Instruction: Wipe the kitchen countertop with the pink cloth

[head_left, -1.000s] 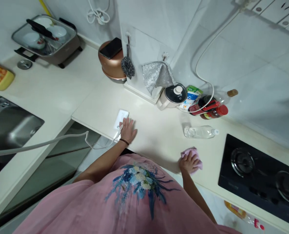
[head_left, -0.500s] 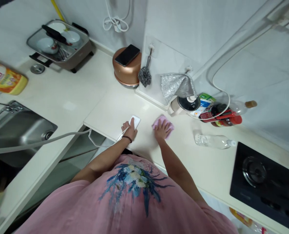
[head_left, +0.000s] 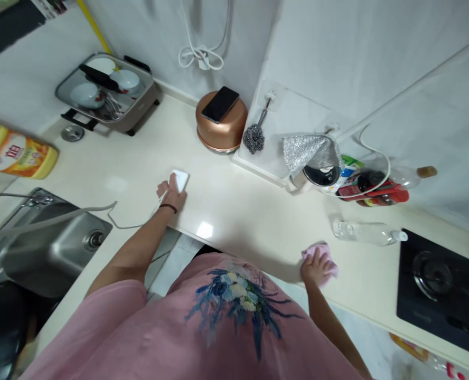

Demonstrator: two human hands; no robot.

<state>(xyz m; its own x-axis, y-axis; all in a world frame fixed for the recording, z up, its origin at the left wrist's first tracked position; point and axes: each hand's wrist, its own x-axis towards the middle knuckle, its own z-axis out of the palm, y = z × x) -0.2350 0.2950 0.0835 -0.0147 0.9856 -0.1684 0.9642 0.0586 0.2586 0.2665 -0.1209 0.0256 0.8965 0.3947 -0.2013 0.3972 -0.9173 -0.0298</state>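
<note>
My left hand [head_left: 171, 194] grips a flat white block [head_left: 180, 180] with rounded corners, and a white cord trails back from it. It is over the left part of the cream countertop [head_left: 234, 206]; the block's exact kind is hard to make out. Close to the counter's front edge on the right, my right hand [head_left: 316, 267] presses down on a crumpled pink cloth [head_left: 328, 259], fingers over it. A clear plastic bottle [head_left: 365, 233] lies on its side beyond the cloth.
A copper-coloured pot [head_left: 222, 126] carries a black phone [head_left: 220, 104]. Bowls fill an electric pan [head_left: 139, 113] at back left. The sink [head_left: 56, 248] is left, the gas hob [head_left: 440, 295] right. A kettle [head_left: 321, 175] and sauce bottles [head_left: 381, 192] stand along the wall.
My right hand has slid the pink cloth right and toward the counter's front edge. My left hand has moved left with the white block and its cord. The view has shifted slightly.
</note>
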